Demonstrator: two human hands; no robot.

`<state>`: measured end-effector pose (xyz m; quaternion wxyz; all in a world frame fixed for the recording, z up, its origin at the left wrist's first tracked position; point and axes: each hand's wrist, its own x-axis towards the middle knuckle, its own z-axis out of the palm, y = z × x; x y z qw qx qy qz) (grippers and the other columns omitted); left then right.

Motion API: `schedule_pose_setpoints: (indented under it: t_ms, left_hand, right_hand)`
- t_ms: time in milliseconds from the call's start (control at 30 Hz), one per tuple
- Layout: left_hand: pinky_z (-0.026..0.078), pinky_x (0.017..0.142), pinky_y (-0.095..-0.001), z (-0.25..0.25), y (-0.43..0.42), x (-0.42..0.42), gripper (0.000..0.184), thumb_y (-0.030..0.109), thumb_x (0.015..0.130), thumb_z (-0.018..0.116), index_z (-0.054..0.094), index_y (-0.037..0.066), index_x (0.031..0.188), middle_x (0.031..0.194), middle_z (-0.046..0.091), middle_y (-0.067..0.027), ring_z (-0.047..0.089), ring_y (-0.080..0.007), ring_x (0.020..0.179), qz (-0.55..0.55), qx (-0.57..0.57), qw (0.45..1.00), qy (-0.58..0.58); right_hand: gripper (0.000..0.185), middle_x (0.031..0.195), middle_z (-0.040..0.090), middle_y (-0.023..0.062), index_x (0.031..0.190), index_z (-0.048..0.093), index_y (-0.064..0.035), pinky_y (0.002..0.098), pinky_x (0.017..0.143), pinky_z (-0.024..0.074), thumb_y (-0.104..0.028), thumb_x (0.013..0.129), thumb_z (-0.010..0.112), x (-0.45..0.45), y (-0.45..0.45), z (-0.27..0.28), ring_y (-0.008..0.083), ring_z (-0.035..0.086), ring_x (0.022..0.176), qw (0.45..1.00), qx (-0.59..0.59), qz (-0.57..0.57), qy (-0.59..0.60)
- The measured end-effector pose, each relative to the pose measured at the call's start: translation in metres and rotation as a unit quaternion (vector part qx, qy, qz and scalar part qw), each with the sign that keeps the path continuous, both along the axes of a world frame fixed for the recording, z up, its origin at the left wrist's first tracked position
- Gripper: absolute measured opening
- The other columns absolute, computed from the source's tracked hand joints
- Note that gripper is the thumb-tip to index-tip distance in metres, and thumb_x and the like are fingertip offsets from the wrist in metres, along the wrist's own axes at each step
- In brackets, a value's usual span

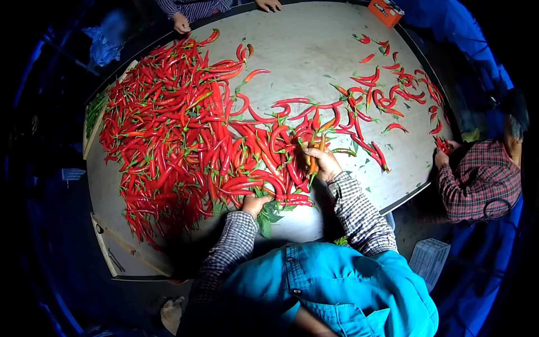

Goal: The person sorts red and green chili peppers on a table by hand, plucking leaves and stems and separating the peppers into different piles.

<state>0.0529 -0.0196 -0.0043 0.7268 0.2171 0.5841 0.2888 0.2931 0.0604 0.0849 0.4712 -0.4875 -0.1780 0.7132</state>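
A large heap of red chili peppers [168, 129] covers the left and middle of the table. My right hand [327, 164] is closed around several orange-brown chili peppers [314, 155] at the heap's right edge. My left hand [255, 205] is at the near edge of the heap, fingers curled, with green leaves [270, 218] coming out from under it. An orange chili tip shows by its fingertips; whether the hand grips it too is hard to see. Red chilies [295, 200] lie between my two hands.
Scattered chilies [387, 95] lie at the table's [303, 42] right side. A co-worker in a plaid shirt [483, 182] holds chilies at the right edge; another person's hand [181, 23] touches the heap's far side. An orange box [386, 11] stands far right, a crate [429, 259] below.
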Motion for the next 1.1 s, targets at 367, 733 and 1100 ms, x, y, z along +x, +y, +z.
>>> schedule_pose_setpoints:
  t_ms: [367, 733, 1100]
  left_hand:
    - [0.051, 0.069, -0.0337, 0.004, 0.001, 0.0, 0.034, -0.005, 0.066, 0.064, 0.057, -0.002, 0.099, 0.089, 0.063, -0.0093, 0.062, -0.0202, 0.075, -0.006, 0.004, 1.0, -0.006]
    - [0.051, 0.071, -0.0338, -0.02, -0.003, 0.0, 0.037, -0.005, 0.065, 0.065, 0.057, -0.001, 0.101, 0.09, 0.063, -0.0085, 0.062, -0.0204, 0.078, 0.012, 0.064, 0.998, 0.011]
    - [0.051, 0.067, -0.0331, -0.01, -0.002, -0.003, 0.036, -0.002, 0.064, 0.066, 0.057, -0.004, 0.099, 0.089, 0.062, -0.0102, 0.062, -0.0204, 0.076, -0.026, 0.023, 0.999, 0.022]
  right_hand:
    - [0.053, 0.092, 0.058, 0.0109, 0.119, 0.048, -0.0066, 0.0267, 0.067, 0.0493, 0.011, 0.07, 0.056, -0.004, -0.031, -0.004, 0.0183, 0.059, 0.08, 1.0, 0.012, 0.026, 0.003]
    - [0.054, 0.088, 0.061, 0.0157, 0.119, 0.046, -0.0069, 0.0382, 0.068, 0.0494, -0.003, 0.066, 0.061, -0.089, -0.001, 0.001, 0.0305, 0.061, 0.079, 0.688, 0.276, 0.351, -0.572]
    - [0.025, 0.079, 0.062, 0.018, 0.107, 0.048, -0.0075, 0.0432, 0.06, 0.0509, -0.015, 0.083, 0.044, -0.111, 0.004, -0.029, 0.0324, 0.064, 0.072, 0.509, 0.259, 0.435, -0.696]
